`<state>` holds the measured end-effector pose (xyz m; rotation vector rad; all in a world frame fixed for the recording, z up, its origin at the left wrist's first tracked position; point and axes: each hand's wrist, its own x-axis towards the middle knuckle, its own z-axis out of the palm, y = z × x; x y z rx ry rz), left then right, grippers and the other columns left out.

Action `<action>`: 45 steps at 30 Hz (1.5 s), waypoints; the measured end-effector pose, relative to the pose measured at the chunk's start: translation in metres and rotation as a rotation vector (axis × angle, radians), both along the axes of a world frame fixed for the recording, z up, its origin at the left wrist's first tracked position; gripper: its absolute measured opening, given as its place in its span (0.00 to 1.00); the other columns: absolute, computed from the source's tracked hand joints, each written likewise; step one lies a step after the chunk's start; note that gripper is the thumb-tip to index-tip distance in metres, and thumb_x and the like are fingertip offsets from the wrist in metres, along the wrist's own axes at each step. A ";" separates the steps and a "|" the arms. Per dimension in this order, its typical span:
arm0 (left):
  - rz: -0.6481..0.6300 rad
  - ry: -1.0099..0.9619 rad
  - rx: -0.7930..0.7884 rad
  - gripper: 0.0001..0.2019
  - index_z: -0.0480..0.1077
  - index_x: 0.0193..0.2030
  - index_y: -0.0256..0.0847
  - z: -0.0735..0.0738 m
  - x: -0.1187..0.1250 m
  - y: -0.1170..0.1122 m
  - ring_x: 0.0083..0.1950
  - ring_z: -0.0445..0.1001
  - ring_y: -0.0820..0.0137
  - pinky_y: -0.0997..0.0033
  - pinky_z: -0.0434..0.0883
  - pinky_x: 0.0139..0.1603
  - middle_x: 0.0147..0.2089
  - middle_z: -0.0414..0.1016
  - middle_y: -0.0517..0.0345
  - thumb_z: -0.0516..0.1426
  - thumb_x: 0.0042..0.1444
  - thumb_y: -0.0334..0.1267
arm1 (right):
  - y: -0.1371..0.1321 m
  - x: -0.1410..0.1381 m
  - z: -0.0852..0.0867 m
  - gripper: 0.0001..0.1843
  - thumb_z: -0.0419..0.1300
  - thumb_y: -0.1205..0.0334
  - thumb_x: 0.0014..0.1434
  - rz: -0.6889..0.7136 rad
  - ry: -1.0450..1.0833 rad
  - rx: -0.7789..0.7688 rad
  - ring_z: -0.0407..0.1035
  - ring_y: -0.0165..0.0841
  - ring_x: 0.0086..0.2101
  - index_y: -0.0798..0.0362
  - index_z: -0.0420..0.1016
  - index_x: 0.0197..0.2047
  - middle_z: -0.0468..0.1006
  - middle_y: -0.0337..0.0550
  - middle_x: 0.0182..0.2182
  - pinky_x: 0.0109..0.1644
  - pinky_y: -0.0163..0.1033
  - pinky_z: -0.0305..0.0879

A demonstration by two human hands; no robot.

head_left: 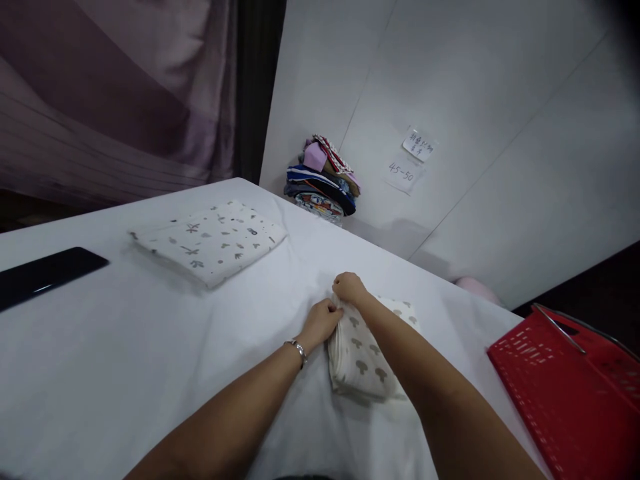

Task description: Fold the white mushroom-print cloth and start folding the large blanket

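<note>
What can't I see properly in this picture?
In the head view:
Mushroom-print cloth: partly hidden by the right forearm.
Right hand: some fingertips, curled out of sight.
Red basket: cut off by the right edge.
Black glossy slab: cut off by the left edge.
Upper paper note: writing too small and blurry.

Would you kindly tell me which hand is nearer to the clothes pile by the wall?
Right. The right hand is in front of the clothes pile; the left hand is farther back from it.

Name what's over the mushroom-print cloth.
The right forearm crosses over the mushroom-print cloth; the left hand is at its edge. Print behind the forearm is hidden.
</note>
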<state>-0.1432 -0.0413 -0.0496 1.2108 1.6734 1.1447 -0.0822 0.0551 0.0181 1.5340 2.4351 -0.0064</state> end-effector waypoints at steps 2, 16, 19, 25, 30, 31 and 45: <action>0.011 0.000 -0.002 0.06 0.65 0.26 0.39 0.000 0.000 0.000 0.29 0.67 0.72 0.74 0.59 0.29 0.27 0.70 0.60 0.55 0.49 0.38 | -0.002 0.016 -0.001 0.18 0.47 0.63 0.62 0.013 0.131 -0.018 0.73 0.31 0.40 0.52 0.74 0.47 0.79 0.44 0.40 0.41 0.29 0.65; 0.047 -0.001 0.054 0.02 0.64 0.31 0.40 -0.007 -0.002 0.007 0.32 0.69 0.71 0.73 0.64 0.34 0.30 0.71 0.60 0.53 0.50 0.34 | -0.038 0.049 -0.051 0.25 0.46 0.69 0.60 0.199 0.648 0.010 0.50 0.35 0.62 0.59 0.61 0.60 0.60 0.51 0.61 0.64 0.46 0.48; 0.028 0.001 0.062 0.04 0.65 0.33 0.40 -0.008 -0.003 0.009 0.34 0.70 0.70 0.72 0.64 0.36 0.31 0.71 0.59 0.53 0.50 0.35 | -0.049 0.054 -0.046 0.24 0.46 0.67 0.62 0.172 0.676 0.008 0.50 0.35 0.62 0.58 0.60 0.61 0.59 0.51 0.61 0.64 0.46 0.48; 0.031 -0.007 0.049 0.06 0.65 0.33 0.40 -0.005 -0.005 0.009 0.34 0.71 0.69 0.70 0.66 0.37 0.32 0.72 0.59 0.55 0.48 0.39 | -0.127 0.089 -0.027 0.26 0.49 0.56 0.63 0.213 0.597 -0.014 0.47 0.40 0.63 0.52 0.56 0.62 0.56 0.50 0.63 0.63 0.53 0.48; 0.030 0.019 0.053 0.06 0.65 0.32 0.41 -0.001 -0.005 0.007 0.34 0.71 0.68 0.70 0.67 0.37 0.31 0.73 0.58 0.55 0.48 0.40 | -0.187 0.114 -0.042 0.30 0.52 0.56 0.61 0.252 0.518 0.085 0.43 0.42 0.64 0.55 0.53 0.64 0.53 0.51 0.64 0.65 0.55 0.43; 0.034 0.024 0.052 0.06 0.65 0.32 0.41 -0.001 -0.005 0.007 0.34 0.71 0.68 0.70 0.67 0.37 0.31 0.73 0.58 0.55 0.47 0.40 | -0.194 0.115 -0.047 0.31 0.53 0.56 0.60 0.257 0.514 0.114 0.42 0.42 0.64 0.56 0.52 0.65 0.53 0.52 0.64 0.65 0.56 0.42; 0.002 0.260 0.067 0.10 0.64 0.41 0.41 0.009 -0.001 0.002 0.40 0.73 0.65 0.68 0.68 0.42 0.39 0.75 0.53 0.52 0.53 0.41 | -0.210 0.091 -0.050 0.30 0.47 0.51 0.64 0.320 0.532 0.116 0.40 0.40 0.64 0.54 0.50 0.65 0.51 0.46 0.65 0.66 0.57 0.35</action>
